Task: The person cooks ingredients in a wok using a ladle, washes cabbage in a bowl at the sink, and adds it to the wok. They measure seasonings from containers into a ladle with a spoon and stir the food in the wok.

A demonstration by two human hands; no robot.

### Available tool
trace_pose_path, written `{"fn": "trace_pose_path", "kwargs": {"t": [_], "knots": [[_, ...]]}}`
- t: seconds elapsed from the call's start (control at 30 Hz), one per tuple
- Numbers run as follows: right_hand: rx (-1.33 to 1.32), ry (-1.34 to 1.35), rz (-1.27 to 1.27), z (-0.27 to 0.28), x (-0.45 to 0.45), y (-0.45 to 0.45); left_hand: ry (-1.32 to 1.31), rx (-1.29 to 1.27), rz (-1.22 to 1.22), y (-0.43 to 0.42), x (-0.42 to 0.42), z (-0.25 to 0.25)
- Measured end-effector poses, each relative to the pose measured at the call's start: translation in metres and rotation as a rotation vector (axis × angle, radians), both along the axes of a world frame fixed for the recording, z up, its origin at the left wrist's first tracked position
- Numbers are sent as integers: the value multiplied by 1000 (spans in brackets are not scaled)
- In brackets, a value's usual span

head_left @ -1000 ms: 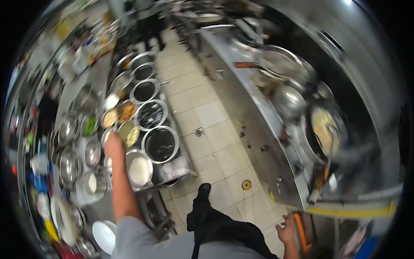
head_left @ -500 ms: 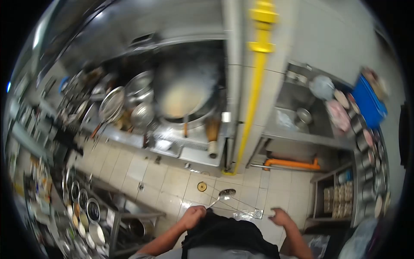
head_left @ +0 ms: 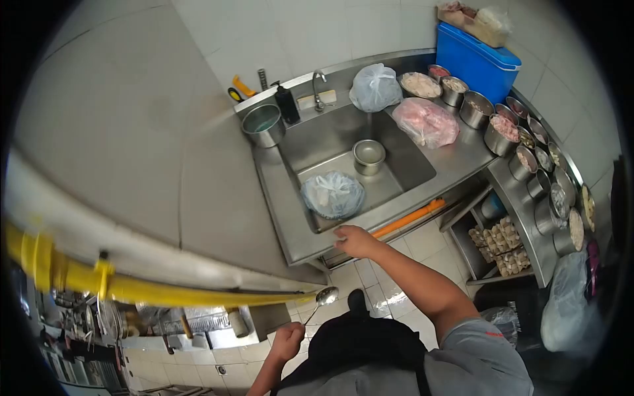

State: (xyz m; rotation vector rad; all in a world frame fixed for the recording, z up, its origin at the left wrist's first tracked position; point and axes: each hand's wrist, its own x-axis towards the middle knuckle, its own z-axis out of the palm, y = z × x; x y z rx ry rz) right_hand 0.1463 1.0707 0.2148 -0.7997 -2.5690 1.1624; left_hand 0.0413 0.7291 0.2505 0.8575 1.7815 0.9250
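Observation:
My left hand, low in the view, is closed round the handle of a metal spoon, whose bowl points up and to the right above the floor. Further up, my right hand reaches out at the front edge of the steel sink; its fingers are apart and nothing shows in them. In the sink basin lie a tied clear plastic bag and a round metal bowl, both beyond my right hand.
A metal pot, black soap bottle and faucet line the sink's back. Right are bags of pink meat, a blue cooler and several metal containers. A yellow pipe crosses at left.
The view has swung right from the stove to the sink. My left hand, earlier over the food containers, now holds the spoon. My right hand has reached forward to the sink's edge.

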Motion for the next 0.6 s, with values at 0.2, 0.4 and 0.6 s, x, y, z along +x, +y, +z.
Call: {"fn": "trace_pose_path", "kwargs": {"t": [0.2, 0.4, 0.6], "knots": [[-649, 116, -526, -43, 30, 120, -191, 77, 188, 132, -19, 13], [-559, 222, -389, -104, -74, 253, -253, 148, 640, 200, -34, 16], [-536, -593, 155, -226, -187, 278, -88, 49, 990, 215, 17, 45]]}}
